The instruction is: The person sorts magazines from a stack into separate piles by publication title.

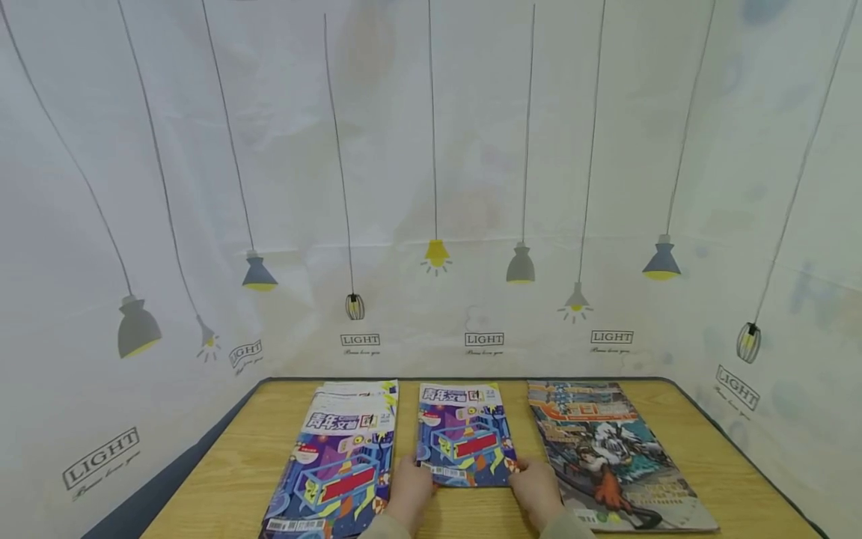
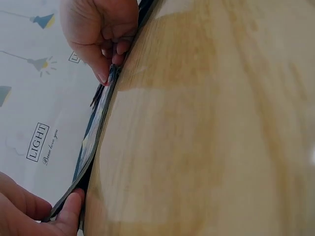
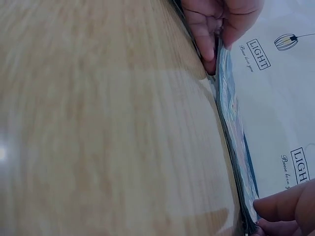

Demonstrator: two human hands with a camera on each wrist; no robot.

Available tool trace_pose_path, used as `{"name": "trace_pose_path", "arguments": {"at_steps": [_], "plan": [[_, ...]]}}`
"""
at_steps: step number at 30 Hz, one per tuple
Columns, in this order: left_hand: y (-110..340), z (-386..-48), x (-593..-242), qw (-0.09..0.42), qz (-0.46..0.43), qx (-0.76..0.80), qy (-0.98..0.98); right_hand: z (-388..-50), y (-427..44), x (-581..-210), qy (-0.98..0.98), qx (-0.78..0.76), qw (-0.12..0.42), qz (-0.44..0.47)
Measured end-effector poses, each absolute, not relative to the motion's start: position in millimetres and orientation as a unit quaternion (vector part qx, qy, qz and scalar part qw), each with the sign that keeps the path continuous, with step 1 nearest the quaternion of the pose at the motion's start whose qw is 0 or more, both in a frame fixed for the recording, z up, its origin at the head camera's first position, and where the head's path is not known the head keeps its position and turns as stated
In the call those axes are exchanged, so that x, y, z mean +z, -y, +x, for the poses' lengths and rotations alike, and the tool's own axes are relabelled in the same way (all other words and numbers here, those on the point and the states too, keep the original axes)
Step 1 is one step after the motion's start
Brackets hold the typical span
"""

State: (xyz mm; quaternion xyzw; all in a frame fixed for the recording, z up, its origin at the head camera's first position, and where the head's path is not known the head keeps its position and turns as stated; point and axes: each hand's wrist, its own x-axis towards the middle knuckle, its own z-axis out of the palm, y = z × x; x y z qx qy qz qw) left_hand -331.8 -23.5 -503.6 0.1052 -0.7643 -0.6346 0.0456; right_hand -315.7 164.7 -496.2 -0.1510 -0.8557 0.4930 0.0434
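A magazine point(image 1: 461, 427) with a purple, blue and red cover lies in the middle of the wooden table. My left hand point(image 1: 409, 490) pinches its near left corner, thumb on one side and fingers on the other. At the near right corner, my right hand point(image 1: 537, 490) pinches the same magazine. The left wrist view shows the magazine's edge point(image 2: 101, 120) running between both hands, close to the tabletop. From the right wrist view, its edge point(image 3: 231, 132) looks slightly bent between the two grips.
To the left lies an overlapping stack of similar magazines point(image 1: 330, 471). On the right is another stack of magazines point(image 1: 619, 457) with dark illustrated covers. The wooden table point(image 1: 232, 464) has a dark edge, and a white backdrop point(image 1: 431, 150) printed with hanging lamps stands around it.
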Motion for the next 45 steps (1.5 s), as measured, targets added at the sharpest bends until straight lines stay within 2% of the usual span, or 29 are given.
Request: {"name": "trace_pose_path", "arguments": {"at_steps": [14, 23, 34, 39, 45], "plan": [[32.0, -323.4, -497.4, -0.041, 0.078, -0.75, 0.656, -316.0, -165.7, -497.3, 0.833, 0.525, 0.038, -0.168], [33.4, -323.8, -502.3, -0.061, 0.046, -0.841, 0.536, -313.5, -170.8, -491.0, 0.8, 0.568, 0.032, -0.189], [38.8, -319.0, -496.2, -0.108, 0.06, -0.831, 0.543, -314.1, -176.7, -490.3, 0.666, 0.722, -0.036, -0.183], [41.0, -319.0, -495.4, -0.129, 0.056, -0.81, 0.57, -314.6, -178.7, -492.7, 0.658, 0.729, -0.038, -0.186], [42.3, -315.1, -495.2, -0.124, 0.048, -0.809, 0.573, -312.2, -178.8, -492.4, 0.654, 0.732, -0.038, -0.189]]}}
